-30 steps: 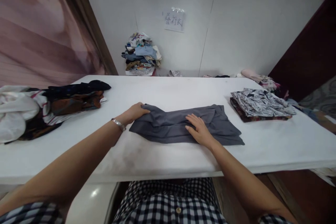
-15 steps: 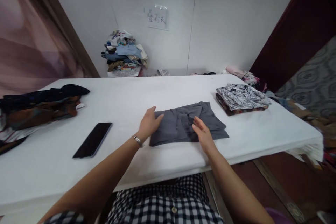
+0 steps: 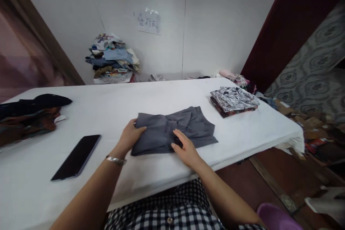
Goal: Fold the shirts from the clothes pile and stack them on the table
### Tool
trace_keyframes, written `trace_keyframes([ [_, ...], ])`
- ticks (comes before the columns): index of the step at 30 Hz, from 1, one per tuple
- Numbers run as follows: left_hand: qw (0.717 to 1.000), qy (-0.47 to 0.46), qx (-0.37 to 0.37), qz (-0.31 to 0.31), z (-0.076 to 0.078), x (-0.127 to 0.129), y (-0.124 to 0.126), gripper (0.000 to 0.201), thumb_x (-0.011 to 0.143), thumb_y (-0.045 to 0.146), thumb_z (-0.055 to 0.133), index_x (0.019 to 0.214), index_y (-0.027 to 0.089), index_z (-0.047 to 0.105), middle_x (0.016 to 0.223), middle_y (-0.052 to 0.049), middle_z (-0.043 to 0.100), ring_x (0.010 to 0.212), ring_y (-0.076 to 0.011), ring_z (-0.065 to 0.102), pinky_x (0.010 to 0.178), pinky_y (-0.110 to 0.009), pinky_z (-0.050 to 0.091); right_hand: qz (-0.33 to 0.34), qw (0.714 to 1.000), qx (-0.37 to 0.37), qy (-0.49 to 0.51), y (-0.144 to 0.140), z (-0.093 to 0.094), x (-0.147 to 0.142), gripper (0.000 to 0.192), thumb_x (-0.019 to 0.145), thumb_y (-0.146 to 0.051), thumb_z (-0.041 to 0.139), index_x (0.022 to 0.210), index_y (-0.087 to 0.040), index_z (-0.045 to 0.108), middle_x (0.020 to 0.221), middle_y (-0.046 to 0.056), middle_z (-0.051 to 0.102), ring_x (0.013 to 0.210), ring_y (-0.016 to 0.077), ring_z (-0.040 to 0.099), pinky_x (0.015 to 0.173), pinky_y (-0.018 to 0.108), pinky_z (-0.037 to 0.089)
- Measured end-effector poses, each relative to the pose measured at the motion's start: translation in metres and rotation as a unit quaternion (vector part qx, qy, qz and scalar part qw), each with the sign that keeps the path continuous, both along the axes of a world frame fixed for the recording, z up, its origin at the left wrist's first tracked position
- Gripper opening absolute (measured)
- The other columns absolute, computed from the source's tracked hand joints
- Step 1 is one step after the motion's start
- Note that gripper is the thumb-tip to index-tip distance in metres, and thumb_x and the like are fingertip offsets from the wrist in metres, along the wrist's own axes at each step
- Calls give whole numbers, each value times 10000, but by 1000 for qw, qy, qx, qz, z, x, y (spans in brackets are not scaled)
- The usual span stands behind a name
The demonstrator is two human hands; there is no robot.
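A folded grey shirt point(image 3: 153, 134) lies flat on the white-covered table in front of me, wrinkled toward its right end. My left hand point(image 3: 130, 136) grips its left edge, with the thumb on top and the other fingers partly hidden behind the cloth. Over the middle of the shirt is my right hand point(image 3: 185, 151), its thumb and fingers apart, the fingertips touching or just above the fabric. A dark phone point(image 3: 77, 158) rests to the left of my left hand.
On the table's right stands a folded black-and-white patterned garment point(image 3: 234, 97) atop a darker one. Dark and brown clothes point(image 3: 32, 115) are heaped at the left. A tall clothes pile point(image 3: 114, 57) rises by the wall, below a paper sign point(image 3: 149, 23). A purple basin point(image 3: 275, 217) sits on the floor.
My left hand has closed on the shirt's left edge, and my right hand has moved left along the shirt toward it. The view has swung slightly to the right.
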State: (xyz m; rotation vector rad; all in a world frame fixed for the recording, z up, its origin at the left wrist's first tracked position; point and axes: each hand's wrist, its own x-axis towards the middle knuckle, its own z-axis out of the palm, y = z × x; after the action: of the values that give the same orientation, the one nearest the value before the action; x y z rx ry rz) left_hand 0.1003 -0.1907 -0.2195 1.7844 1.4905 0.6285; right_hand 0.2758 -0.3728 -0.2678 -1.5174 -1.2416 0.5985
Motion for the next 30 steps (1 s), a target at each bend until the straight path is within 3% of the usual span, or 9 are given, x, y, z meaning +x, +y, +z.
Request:
trace_keyframes([
  [5,993,108,6,51,-1,-56,12,636,749,346,651,1326,125,500,1172,-180,667,1052,-330,650,855,-416,532,52,994,18,99,3,9,-23,512,831,-345,622,1338,-332,555,1448,19,502,1367,231,428,1165,467,296],
  [10,994,87,0,70,1,-64,9,697,730,366,677,1352,122,478,1185,-193,657,1059,-335,644,825,-409,540,136,949,-41,282,34,-5,-46,725,726,-490,735,1382,-287,503,1470,86,473,1364,271,432,1134,501,324],
  [15,995,-83,-48,40,49,-10,-9,728,753,392,695,1389,154,433,1206,-169,648,929,-254,678,736,-337,555,110,928,-26,354,35,10,-32,747,721,-587,723,1373,-297,503,1430,89,521,1349,256,452,1134,485,325],
  [18,967,-224,-100,-72,75,44,-34,672,845,444,606,1425,197,371,1197,-135,654,791,-163,679,682,-284,551,60,918,32,390,24,24,0,705,805,-657,580,1396,-287,474,1401,73,553,1283,256,525,1078,467,406],
  [20,936,-261,-146,-186,78,71,-48,643,848,514,584,1386,196,431,1265,-155,617,780,-158,678,690,-295,560,15,918,38,395,15,25,27,651,860,-675,453,1366,-269,505,1386,68,567,1242,261,560,1011,457,470],
  [22,936,-237,-128,-225,66,82,-55,601,833,525,597,1319,182,514,1311,-165,589,853,-188,679,730,-313,564,-32,925,9,380,3,20,52,574,895,-629,408,1294,-247,564,1372,71,580,1212,259,582,955,443,511],
  [26,988,-114,-34,-94,14,64,-48,525,849,434,588,1289,151,540,1349,-168,566,1107,-258,615,845,-335,541,-57,932,-54,354,-17,8,85,407,853,-490,583,1176,-245,618,1256,75,659,1017,228,677,827,395,573],
  [28,987,-119,-92,-50,-9,52,-45,563,864,418,567,1339,128,484,1372,-198,536,1142,-260,599,815,-323,550,-69,929,-72,355,-18,9,91,409,824,-465,643,1169,-249,610,1174,67,690,848,191,701,707,353,600],
  [30,971,-163,-173,-29,-20,46,-46,642,872,411,563,1406,100,390,1360,-228,529,1092,-240,620,761,-307,562,-101,930,-98,341,-12,16,94,452,797,-460,682,1183,-243,594,1066,61,712,658,152,673,558,316,594],
])
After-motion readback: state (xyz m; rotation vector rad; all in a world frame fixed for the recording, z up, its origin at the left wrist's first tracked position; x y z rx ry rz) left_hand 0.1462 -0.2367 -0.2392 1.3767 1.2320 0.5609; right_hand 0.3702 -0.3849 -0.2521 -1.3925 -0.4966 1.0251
